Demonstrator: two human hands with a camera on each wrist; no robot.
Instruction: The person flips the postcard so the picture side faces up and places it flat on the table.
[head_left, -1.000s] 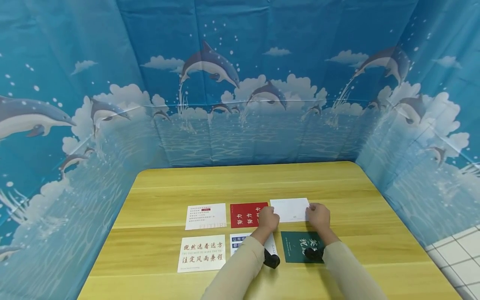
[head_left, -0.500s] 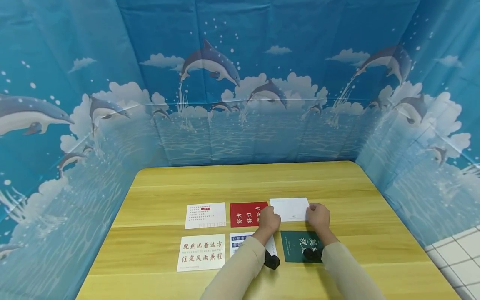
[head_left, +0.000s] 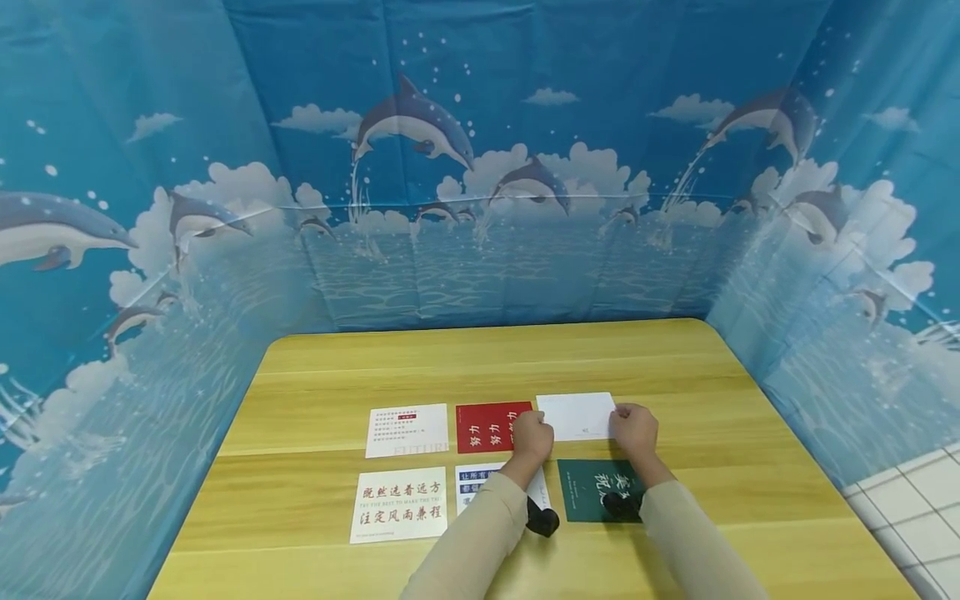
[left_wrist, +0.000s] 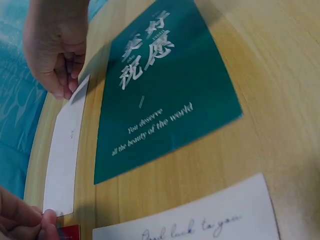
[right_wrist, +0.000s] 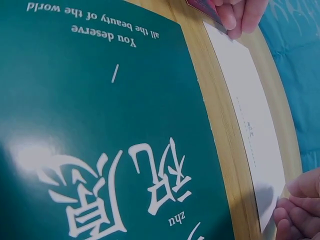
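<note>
A white card with small faint print lies in the back row at the right end. My left hand pinches its left edge between thumb and fingers, with the hand over part of a red card. At the opposite edge, my right hand pinches the same card; the right wrist view shows this card stretched between both sets of fingertips. Nearer than it lies a dark green card with white lettering, partly under my right forearm. A white-and-blue card is half hidden by my left sleeve.
Two more printed cards, a white card with red accents and a cream card with large characters, lie at the left on the yellow wooden table. A blue dolphin-print curtain encloses the table's back and sides.
</note>
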